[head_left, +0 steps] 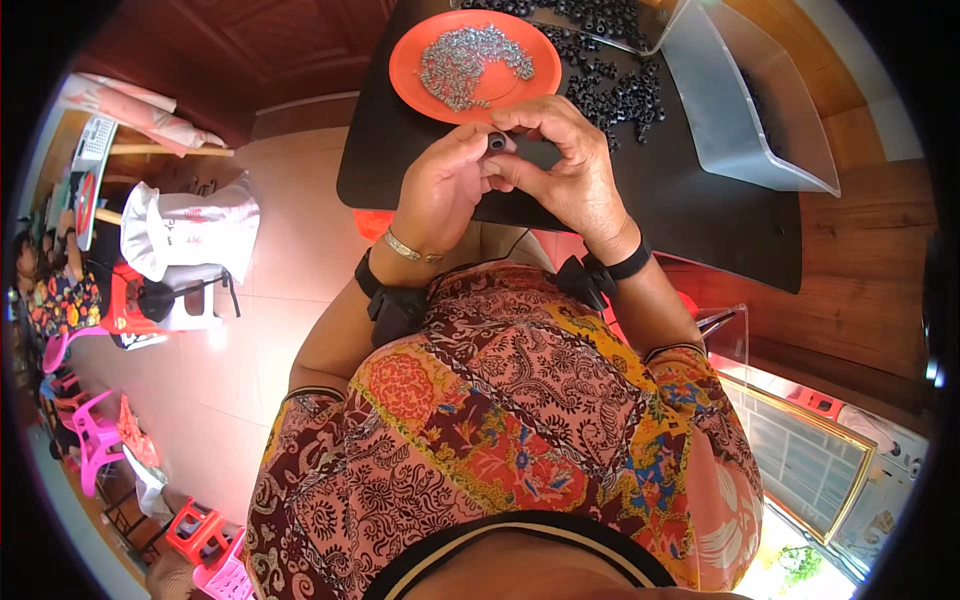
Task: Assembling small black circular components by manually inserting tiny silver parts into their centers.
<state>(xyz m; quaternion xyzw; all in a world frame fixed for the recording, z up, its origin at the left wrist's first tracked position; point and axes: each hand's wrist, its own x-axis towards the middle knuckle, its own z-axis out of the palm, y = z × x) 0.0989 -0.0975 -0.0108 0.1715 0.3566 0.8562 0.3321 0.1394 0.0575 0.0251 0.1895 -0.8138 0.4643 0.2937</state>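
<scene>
My two hands meet over the near edge of the black table (690, 215). Between their fingertips is a small black round piece with a hole in its end (496, 143). My left hand (445, 190), wearing a bracelet, is closed around it with thumb and fingers. From the other side, the thumb and index finger of my right hand (575, 165) curve in and press at the piece. Whether a tiny metal part is also pinched there is hidden. Just beyond my hands sits an orange-red plate (405, 75) bearing many small silvery metal parts (470, 60).
Loose black pieces (625, 100) lie right of the plate. Behind them is a clear bin (650, 35) of similar pieces; a translucent bin (740, 120) stands at the right. Leftward are a white bag (195, 230), pink stools (97, 440) and another person (65, 290).
</scene>
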